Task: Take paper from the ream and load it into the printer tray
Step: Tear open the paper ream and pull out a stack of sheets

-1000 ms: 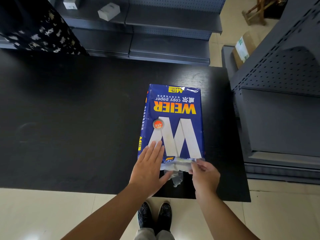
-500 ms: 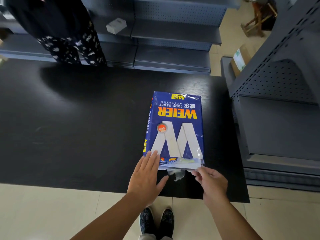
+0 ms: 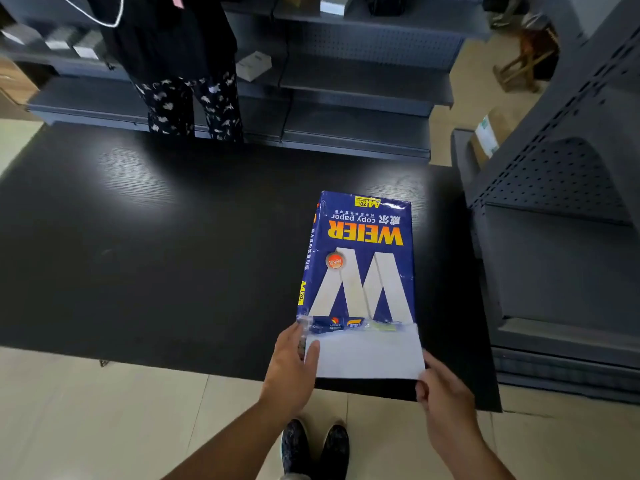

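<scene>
A blue ream of copy paper [image 3: 360, 258] lies flat on the black table [image 3: 156, 254], its torn open end facing me. A stack of white paper [image 3: 367, 355] sticks out of that end, past the wrapper. My left hand [image 3: 292, 362] holds the paper's left edge, thumb on top. My right hand [image 3: 441, 386] grips the near right corner of the sheets. No printer tray is in view.
Another person [image 3: 183, 71] in dark patterned trousers stands at the table's far side. Grey metal shelving [image 3: 363, 81] runs behind, with small boxes on it. A grey shelf unit [image 3: 561, 237] stands close to the table's right edge. My shoes [image 3: 315, 448] show on the tiled floor.
The white sheets have slid out of the wrapper toward me. My left hand moved from lying flat on the wrapper to gripping the paper's left edge; my right hand pulled back with the corner.
</scene>
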A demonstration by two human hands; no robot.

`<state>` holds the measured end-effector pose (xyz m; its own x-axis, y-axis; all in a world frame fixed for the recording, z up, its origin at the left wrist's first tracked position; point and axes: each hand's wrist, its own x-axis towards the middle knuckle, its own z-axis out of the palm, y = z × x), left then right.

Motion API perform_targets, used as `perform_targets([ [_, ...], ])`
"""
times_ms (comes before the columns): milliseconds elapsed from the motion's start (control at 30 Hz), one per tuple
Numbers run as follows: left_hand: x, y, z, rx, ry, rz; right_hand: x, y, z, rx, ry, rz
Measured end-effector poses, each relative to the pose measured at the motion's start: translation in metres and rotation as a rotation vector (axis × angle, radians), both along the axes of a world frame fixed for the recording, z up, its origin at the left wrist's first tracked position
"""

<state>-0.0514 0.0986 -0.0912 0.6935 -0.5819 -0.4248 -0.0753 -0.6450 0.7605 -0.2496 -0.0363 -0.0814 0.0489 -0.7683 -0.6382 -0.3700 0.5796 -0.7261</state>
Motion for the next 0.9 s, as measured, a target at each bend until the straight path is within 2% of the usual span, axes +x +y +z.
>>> perform_targets([
  [67, 0.0, -0.001, 0.001, 0.03, 0.009, 0.049, -0.006, 0.011, 0.003, 0.008, 0.068, 0.078],
  [200, -0.001, 0.004, -0.003, 0.041, 0.036, -0.011, 0.007, 0.006, 0.015, -0.025, 0.13, 0.229],
  [400, -0.004, 0.013, -0.001, 0.016, 0.14, -0.082, 0.023, -0.015, 0.02, -0.095, 0.095, 0.258],
  [600, 0.002, 0.014, 0.009, -0.017, 0.301, 0.022, 0.01, 0.013, 0.029, -0.131, 0.066, 0.264],
  [900, -0.061, 0.068, 0.033, -0.05, 0.131, 0.041, -0.033, 0.048, 0.027, -0.174, 0.034, 0.333],
])
